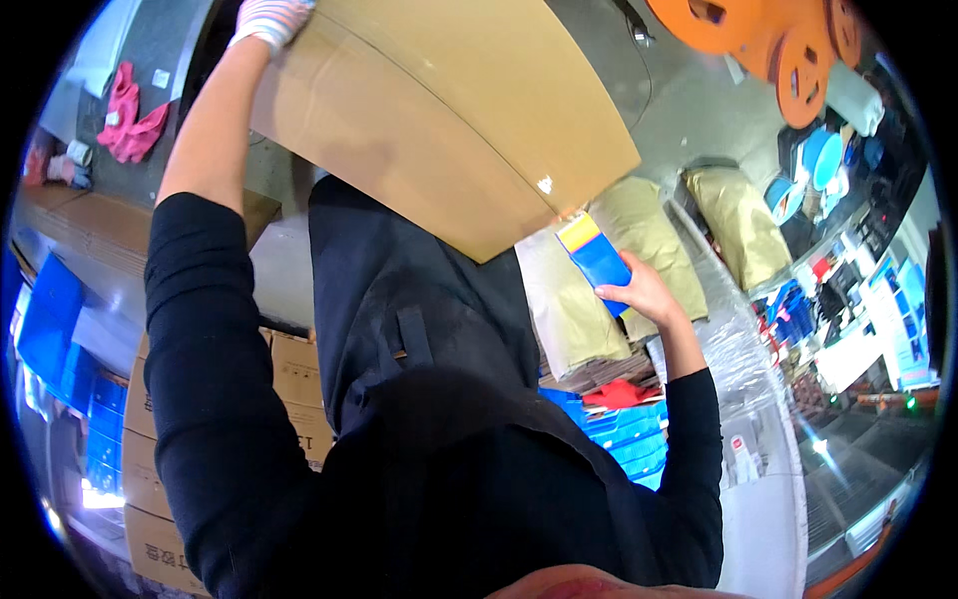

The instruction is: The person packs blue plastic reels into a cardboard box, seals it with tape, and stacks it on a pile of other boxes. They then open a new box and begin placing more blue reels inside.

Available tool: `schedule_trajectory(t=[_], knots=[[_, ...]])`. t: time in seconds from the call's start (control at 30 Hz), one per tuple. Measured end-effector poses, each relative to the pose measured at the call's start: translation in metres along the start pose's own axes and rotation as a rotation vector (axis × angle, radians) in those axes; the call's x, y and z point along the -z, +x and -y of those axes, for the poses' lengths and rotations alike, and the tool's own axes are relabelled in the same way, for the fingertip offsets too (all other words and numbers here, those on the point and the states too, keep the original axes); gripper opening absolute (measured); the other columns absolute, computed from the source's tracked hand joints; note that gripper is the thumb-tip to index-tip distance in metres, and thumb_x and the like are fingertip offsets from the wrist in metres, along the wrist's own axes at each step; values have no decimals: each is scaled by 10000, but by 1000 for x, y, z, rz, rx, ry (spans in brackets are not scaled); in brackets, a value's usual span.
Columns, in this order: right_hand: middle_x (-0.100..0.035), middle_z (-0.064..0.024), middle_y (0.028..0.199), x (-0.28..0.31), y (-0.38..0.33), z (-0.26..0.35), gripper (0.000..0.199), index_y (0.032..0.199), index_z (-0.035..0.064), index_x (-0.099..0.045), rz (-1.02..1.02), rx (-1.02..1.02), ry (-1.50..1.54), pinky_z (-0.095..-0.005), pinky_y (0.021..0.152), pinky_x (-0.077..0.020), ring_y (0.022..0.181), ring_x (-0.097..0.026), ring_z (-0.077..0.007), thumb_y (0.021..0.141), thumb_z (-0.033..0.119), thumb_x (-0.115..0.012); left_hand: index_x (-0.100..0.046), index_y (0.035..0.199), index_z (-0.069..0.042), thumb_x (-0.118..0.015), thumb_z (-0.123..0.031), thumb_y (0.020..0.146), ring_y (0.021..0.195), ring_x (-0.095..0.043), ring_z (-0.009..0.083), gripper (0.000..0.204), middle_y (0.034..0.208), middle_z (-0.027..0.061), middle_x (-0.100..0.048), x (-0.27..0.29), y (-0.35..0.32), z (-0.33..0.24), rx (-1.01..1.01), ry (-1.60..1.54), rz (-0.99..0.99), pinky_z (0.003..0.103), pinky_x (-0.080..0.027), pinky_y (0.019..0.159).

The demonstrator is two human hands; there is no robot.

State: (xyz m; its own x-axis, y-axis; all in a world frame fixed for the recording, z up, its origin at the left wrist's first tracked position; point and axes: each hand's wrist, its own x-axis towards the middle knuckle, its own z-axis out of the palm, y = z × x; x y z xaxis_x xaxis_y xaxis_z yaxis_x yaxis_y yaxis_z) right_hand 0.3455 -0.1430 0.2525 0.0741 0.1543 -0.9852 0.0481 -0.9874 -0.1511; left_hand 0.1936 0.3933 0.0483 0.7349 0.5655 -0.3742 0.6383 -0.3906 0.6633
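Observation:
A large brown cardboard box (pixel 449 120) stands tilted across the upper middle, with a straight seam along its face. At its far left edge, my left hand (pixel 271 20) in a striped glove grips the cardboard; the picture's top cuts off part of the fingers. My bare right hand (pixel 647 293) is closed round what looks like a blue tape dispenser (pixel 599 258) with a yellow end. That yellow end meets the box's near right edge, where the seam comes out. A small shiny spot shows on the cardboard beside it. Whether tape is coming out cannot be made out.
Tan sacks (pixel 654 240) lie right of the box, above blue crates (pixel 629 439). Pink gloves (pixel 130 115) rest on a grey surface at left. Printed cartons (pixel 299 374) stand by my left arm. Orange reels (pixel 803 75) are at far right.

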Motion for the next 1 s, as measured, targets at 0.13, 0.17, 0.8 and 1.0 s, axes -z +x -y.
schedule_trajectory(t=[0.13, 0.17, 0.8, 1.0], knots=[[-659, -151, 1018, -12, -1, -73, 679, 1151, 22, -570, -49, 36, 2, -359, 842, -489, 953, -644, -262, 645, 410, -803, -351, 1435, -35, -447, -5, 865, 1288, -442, 270, 579, 1441, 147, -418, -18, 18, 81, -465, 1076, -236, 328, -359, 1075], [-661, -177, 1013, -23, 4, -84, 699, 1159, 29, -562, -75, 81, 118, -376, 826, -496, 942, -651, -305, 639, 428, -805, -345, 1438, -40, -458, -59, 874, 1296, -427, 288, 575, 1442, 160, -409, -15, 15, 49, -370, 902, -170, 332, -350, 1080], [-649, -258, 1035, -31, 66, -92, 849, 1211, -51, -509, -98, 118, -115, -413, 848, -495, 969, -639, -381, 636, 518, -765, -444, 1382, -261, -580, -385, 857, 1357, -364, 281, 557, 1460, 60, -415, -281, -192, -202, -886, 481, 351, 558, -228, 1118], [-637, -276, 1032, -44, 47, -122, 852, 1227, -26, -499, -133, 180, -54, -429, 864, -487, 973, -626, -411, 636, 531, -758, -423, 1396, -289, -568, -408, 868, 1368, -338, 308, 561, 1485, 58, -376, -292, -193, -188, -901, 517, 380, 576, -195, 1123]])
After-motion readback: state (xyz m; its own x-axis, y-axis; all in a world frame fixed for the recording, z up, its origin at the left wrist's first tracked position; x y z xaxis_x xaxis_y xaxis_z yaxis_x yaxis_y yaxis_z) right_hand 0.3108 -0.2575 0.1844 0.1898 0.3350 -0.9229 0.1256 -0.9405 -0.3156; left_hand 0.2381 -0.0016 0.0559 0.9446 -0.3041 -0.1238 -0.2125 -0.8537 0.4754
